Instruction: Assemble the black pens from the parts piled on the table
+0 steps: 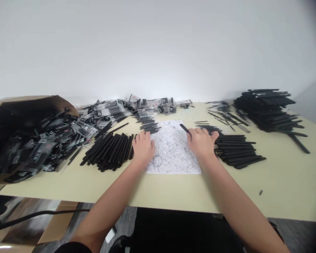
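A slim black stick (184, 128) juts up and leftward from the right hand (202, 142), over the upper right part of a scribbled white sheet (171, 151). That hand is closed around it, palm down, thumb side inward – the forearm slants in from the lower right. The left hand (143, 147) lies palm down at the sheet's left edge, fingers bent; whether it grips anything I cannot tell. Just beside it is a heap of black sticks (107, 151), with another row of sticks (238, 151) next to the right hand. The pale yellow table (284, 193) also bears clear packets (109, 109) and, leftmost, an open carton (64, 103) – behind everything stands a plain white wall (158, 49)
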`<act>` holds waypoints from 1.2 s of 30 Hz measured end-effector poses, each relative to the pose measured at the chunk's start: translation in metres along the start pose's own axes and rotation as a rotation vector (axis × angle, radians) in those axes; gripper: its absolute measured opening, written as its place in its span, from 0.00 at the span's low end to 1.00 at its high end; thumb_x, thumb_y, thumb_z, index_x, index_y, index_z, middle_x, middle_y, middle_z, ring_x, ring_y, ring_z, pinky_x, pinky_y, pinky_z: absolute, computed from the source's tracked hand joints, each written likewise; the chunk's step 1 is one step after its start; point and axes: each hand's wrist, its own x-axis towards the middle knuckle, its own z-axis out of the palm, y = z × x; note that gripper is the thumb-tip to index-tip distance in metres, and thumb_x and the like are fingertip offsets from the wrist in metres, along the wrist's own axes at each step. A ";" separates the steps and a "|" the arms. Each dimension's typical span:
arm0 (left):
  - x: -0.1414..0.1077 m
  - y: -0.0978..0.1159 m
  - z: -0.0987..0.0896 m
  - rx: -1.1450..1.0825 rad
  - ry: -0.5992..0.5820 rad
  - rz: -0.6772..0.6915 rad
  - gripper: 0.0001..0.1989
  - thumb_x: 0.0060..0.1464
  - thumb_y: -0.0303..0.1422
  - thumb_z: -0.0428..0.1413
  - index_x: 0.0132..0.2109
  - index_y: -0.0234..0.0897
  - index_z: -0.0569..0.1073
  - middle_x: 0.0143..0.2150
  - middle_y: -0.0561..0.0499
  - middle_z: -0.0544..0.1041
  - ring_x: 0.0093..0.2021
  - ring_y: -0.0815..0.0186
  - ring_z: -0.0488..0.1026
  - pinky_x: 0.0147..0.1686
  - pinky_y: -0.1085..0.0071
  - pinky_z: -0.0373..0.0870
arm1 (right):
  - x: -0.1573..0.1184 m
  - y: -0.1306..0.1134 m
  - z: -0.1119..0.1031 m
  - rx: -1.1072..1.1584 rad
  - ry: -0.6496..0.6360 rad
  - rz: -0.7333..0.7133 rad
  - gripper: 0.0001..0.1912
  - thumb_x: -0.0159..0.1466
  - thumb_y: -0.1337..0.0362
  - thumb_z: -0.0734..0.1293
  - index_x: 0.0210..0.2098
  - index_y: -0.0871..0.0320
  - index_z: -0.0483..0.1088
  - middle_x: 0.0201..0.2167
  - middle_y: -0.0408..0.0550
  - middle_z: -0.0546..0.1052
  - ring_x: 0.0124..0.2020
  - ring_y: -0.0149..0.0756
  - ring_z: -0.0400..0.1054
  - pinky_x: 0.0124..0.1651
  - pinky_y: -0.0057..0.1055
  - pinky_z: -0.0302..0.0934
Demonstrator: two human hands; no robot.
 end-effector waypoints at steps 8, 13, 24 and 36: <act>0.004 -0.017 0.005 0.206 -0.025 -0.171 0.14 0.60 0.24 0.43 0.49 0.33 0.69 0.50 0.36 0.70 0.48 0.49 0.67 0.41 0.58 0.63 | 0.011 0.022 -0.016 -0.100 -0.255 0.419 0.14 0.62 0.60 0.59 0.36 0.60 0.73 0.31 0.57 0.76 0.40 0.50 0.67 0.50 0.53 0.44; 0.004 -0.019 0.002 0.223 -0.069 -0.207 0.15 0.60 0.23 0.42 0.50 0.33 0.68 0.49 0.36 0.71 0.47 0.51 0.68 0.41 0.61 0.63 | 0.011 0.020 -0.025 -0.144 -0.364 0.488 0.14 0.59 0.58 0.61 0.36 0.60 0.73 0.34 0.60 0.76 0.43 0.54 0.68 0.54 0.57 0.42; 0.006 -0.016 -0.005 0.168 -0.129 -0.233 0.16 0.61 0.21 0.42 0.52 0.30 0.67 0.50 0.35 0.71 0.49 0.50 0.70 0.43 0.60 0.65 | 0.010 0.019 -0.027 -0.209 -0.450 0.491 0.11 0.55 0.62 0.64 0.33 0.59 0.75 0.31 0.57 0.76 0.41 0.52 0.71 0.54 0.58 0.43; 0.005 -0.015 -0.005 0.161 -0.127 -0.226 0.16 0.58 0.21 0.43 0.52 0.32 0.65 0.48 0.35 0.74 0.47 0.52 0.72 0.43 0.62 0.67 | 0.000 0.011 -0.025 -0.104 -0.228 0.381 0.12 0.60 0.64 0.59 0.36 0.58 0.73 0.31 0.55 0.77 0.35 0.47 0.69 0.47 0.50 0.46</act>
